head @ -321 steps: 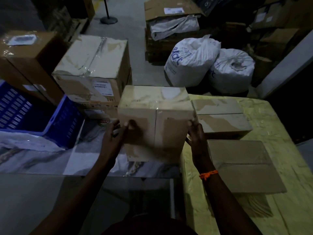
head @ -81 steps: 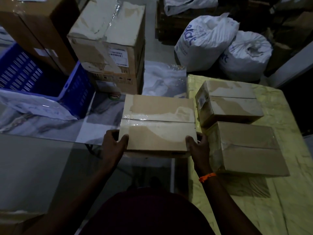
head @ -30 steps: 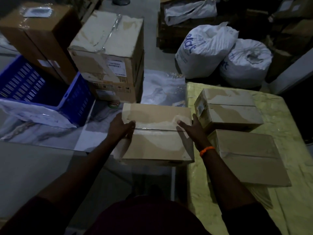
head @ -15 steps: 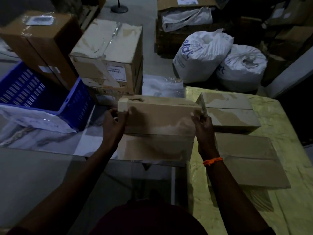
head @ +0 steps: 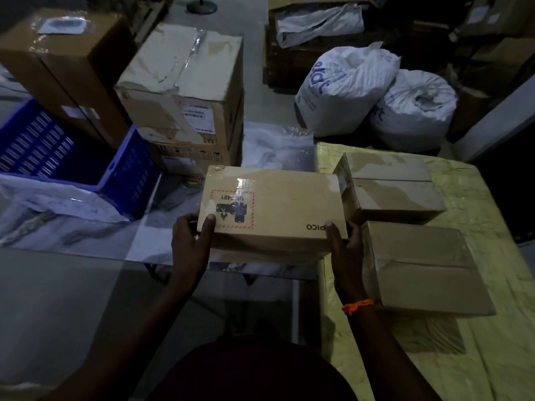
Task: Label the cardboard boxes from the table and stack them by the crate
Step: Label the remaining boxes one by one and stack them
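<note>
I hold a flat cardboard box [head: 278,204] between both hands, just left of the yellow-covered table [head: 477,337]. Its upper face shows a red-bordered printed mark and the word PICO, upside down to me. My left hand [head: 191,241] grips its near left corner, my right hand [head: 344,244] its near right corner. Two more cardboard boxes lie on the table: a far one [head: 390,186] and a near one [head: 419,264]. The blue crate [head: 124,175] stands to the left, lined with white plastic.
Large taped cartons [head: 185,91] are stacked behind the crate, with another brown carton [head: 63,56] at far left. Two white sacks [head: 347,85] sit on the floor beyond the table. A glass-topped surface [head: 86,285] lies below my left arm.
The box has been turned over in my hands: the taped seam face is gone and the printed face with the red-bordered mark is on top. My grip shifted to the near corners.
</note>
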Available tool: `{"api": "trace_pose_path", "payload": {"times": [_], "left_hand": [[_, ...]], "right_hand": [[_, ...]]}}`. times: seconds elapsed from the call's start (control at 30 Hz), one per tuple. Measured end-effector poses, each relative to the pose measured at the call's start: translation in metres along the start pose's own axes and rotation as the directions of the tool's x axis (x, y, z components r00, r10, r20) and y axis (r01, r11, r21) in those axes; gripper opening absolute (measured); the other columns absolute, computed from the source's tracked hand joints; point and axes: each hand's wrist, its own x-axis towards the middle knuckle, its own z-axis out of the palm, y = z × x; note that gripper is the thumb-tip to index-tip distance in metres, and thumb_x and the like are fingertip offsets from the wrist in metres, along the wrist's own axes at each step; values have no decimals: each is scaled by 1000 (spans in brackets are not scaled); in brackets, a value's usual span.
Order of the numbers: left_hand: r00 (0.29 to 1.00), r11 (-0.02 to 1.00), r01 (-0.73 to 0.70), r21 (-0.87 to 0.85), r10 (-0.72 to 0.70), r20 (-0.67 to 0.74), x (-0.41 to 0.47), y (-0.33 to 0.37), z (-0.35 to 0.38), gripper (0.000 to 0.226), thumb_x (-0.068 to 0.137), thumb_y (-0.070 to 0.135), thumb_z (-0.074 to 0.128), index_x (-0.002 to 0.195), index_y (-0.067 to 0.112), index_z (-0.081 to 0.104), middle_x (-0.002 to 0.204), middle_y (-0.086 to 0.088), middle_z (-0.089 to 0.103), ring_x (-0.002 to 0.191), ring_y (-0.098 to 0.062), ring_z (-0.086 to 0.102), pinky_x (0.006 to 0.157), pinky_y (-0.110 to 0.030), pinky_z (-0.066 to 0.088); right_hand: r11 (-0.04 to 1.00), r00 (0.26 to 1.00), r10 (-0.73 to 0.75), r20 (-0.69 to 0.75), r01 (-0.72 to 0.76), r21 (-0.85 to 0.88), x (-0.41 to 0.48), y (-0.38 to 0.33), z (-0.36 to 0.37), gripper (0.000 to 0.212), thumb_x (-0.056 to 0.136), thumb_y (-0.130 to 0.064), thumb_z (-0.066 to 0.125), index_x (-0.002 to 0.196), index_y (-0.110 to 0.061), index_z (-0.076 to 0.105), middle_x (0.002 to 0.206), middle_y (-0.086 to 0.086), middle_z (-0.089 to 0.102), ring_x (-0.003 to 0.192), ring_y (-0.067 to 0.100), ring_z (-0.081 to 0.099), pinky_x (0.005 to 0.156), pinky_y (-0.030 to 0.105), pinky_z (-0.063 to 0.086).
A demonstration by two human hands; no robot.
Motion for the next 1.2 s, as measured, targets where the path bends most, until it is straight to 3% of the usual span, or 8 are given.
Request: {"api": "trace_pose_path", "payload": {"times": [0.17, 0.27, 0.33, 0.43, 0.5, 0.8, 0.97, 1.2], "left_hand": [[998, 995, -66, 71, 65, 18, 1, 6, -4, 59, 89, 69, 51, 126, 24, 50, 129, -4, 56, 115, -17, 57, 92, -43, 55], [959, 921, -283, 268, 275, 67, 9, 23, -3, 58, 94, 51, 56, 140, 17, 46, 144, -8, 47, 133, -22, 45, 107, -46, 44], [874, 759, -482, 438, 453, 177, 20, 39, 4, 62, 94, 42, 57, 147, 13, 45, 153, -11, 42, 144, -27, 35, 116, -47, 31], [738, 599, -673, 435, 497, 457, 34, 59, 29, 59, 97, 43, 47, 145, 11, 51, 152, -14, 49, 144, -33, 40, 115, -56, 34], [722, 562, -682, 468, 414, 554, 39, 63, 45, 63, 98, 48, 36, 146, 11, 51, 154, -13, 48, 145, -34, 40, 115, -59, 32], [721, 478, -689, 545, 381, 579, 43, 57, 51, 60, 98, 43, 32, 146, 14, 54, 155, -9, 47, 144, -31, 42, 114, -58, 30], [716, 466, -694, 548, 370, 592, 44, 54, 43, 67, 100, 54, 28, 151, 15, 48, 160, -10, 39, 150, -33, 33, 117, -62, 27], [764, 399, -645, 652, 339, 549, 50, 37, 18, 81, 99, 69, 10, 163, 18, 16, 170, -9, 6, 157, -28, 1, 122, -62, 3]], "right_hand": [[959, 992, -125, -20, 115, -258, 0, -6, 7, 58, 93, -39, 66, 142, -14, 50, 137, 13, 58, 119, 25, 60, 84, 18, 49], [690, 885, -446, 130, 433, -580, 5, -15, 16, 62, 89, -37, 62, 145, -11, 52, 148, 16, 47, 135, 33, 47, 108, 41, 41], [492, 789, -524, 323, 589, -641, 8, -26, 29, 53, 92, -38, 59, 138, -10, 59, 151, 18, 49, 141, 36, 43, 115, 52, 34], [385, 724, -311, 616, 688, -615, 6, -42, 59, 65, 98, -51, 35, 150, -13, 49, 162, 17, 37, 152, 35, 31, 121, 58, 28], [332, 683, -250, 686, 726, -602, 6, -42, 76, 71, 99, -50, 20, 158, -16, 39, 167, 13, 29, 155, 32, 24, 122, 58, 22], [276, 681, -258, 686, 732, -623, 5, -36, 84, 61, 104, -43, 21, 157, -19, 41, 166, 7, 35, 155, 26, 27, 122, 55, 20], [252, 660, -178, 730, 747, -614, 14, -37, 70, 75, 98, -60, 5, 164, -27, 18, 173, 3, 11, 160, 23, 5, 128, 54, 9], [184, 755, -111, 647, 655, -733, 36, -30, 32, 87, 91, -79, -3, 163, -33, -13, 171, 1, -21, 156, 21, -24, 122, 56, -14]]}}
